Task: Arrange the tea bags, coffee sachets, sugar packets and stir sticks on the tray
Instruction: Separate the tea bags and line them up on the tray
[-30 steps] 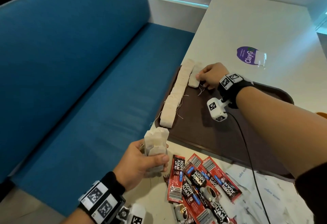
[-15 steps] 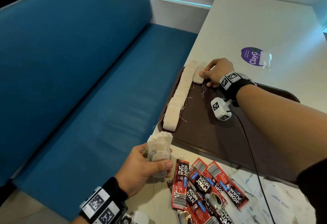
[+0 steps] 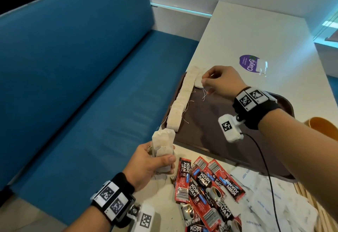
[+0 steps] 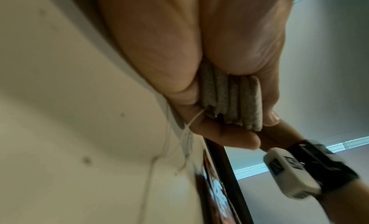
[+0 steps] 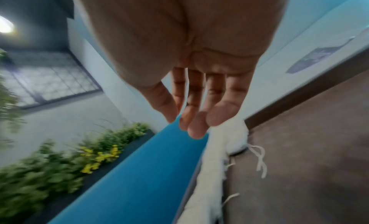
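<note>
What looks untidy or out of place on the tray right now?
Nothing serious. Loose strings trail from the tea bag row across the brown tray. The coffee sachets lie jumbled on the table, off the tray.

Head view: high, angled forward and down over counter (image 3: pixel 256 36) and tray (image 3: pixel 210 122). Left wrist view: very close beneath the palm, facing along the fingers (image 4: pixel 229 139). Right wrist view: close beneath the palm, looking past the fingers (image 5: pixel 195 124). All three share the tray edge.
</note>
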The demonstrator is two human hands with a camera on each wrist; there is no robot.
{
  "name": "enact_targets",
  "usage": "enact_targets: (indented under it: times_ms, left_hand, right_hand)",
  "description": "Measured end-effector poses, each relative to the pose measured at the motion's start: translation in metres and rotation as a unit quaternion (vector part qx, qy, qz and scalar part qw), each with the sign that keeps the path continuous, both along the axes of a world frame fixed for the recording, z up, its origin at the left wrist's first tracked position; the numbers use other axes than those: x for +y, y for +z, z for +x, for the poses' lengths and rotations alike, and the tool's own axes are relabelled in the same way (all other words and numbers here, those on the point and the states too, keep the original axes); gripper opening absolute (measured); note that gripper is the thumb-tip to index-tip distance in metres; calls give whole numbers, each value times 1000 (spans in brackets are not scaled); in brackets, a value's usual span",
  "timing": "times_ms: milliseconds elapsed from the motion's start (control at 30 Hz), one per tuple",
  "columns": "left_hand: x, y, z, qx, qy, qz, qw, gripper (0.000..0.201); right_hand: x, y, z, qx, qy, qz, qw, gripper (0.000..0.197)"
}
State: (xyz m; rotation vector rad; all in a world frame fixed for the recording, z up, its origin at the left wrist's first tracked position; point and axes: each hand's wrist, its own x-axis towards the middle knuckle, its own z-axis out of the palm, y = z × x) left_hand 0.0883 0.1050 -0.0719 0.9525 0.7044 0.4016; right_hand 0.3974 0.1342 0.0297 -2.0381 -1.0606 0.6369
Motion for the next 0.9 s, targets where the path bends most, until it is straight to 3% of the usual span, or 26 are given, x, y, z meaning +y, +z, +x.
enact_targets:
  times_ms: [200, 300, 533, 700, 800, 900]
  left_hand:
    - [-4, 3, 0, 1, 12, 2, 1000, 34]
    - [-5, 3, 0, -1, 24, 0, 1000, 36]
    - [-8, 6, 0, -36, 16, 6, 999, 41]
    - [-8, 8, -2, -44, 5, 2, 999, 75]
    - [-11, 10, -2, -20, 5, 20, 1000, 85]
    - [-11, 10, -3, -26, 9, -20, 999, 91]
  right_hand:
    - [-64, 22, -73, 54, 150, 17, 987, 5]
    - [-85, 10, -103, 6, 207, -10, 978, 9]
    - [-103, -9, -135, -22, 219, -23, 975, 26]
    - [-108, -13, -143, -23, 218, -49, 975, 20]
    - [-109, -22, -147, -30, 199, -49, 978, 27]
    - [-110, -31, -150, -33, 189, -54, 980, 26]
